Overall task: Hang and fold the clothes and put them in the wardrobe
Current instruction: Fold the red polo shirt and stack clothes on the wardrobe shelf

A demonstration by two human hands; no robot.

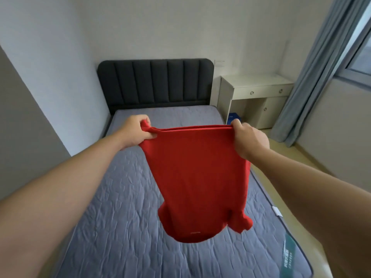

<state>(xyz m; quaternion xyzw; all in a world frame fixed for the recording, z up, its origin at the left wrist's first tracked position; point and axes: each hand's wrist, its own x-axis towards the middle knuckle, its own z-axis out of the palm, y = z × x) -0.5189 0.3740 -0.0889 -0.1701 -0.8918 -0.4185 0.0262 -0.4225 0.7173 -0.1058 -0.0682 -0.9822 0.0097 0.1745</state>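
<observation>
Holding: left hand (136,133) and right hand (248,140) each pinched a corner of the red shirt (198,177).
Reason: spread taut above the mattress (112,197), likely for folding.

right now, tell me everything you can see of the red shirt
The red shirt is plain matte fabric, held in the air upside down: the left hand and the right hand each grip one corner of its straight, taut hem. The body hangs down, short sleeves bunched near the bottom, a small pale mark by the lowest edge. It hangs over the grey quilted mattress.
</observation>
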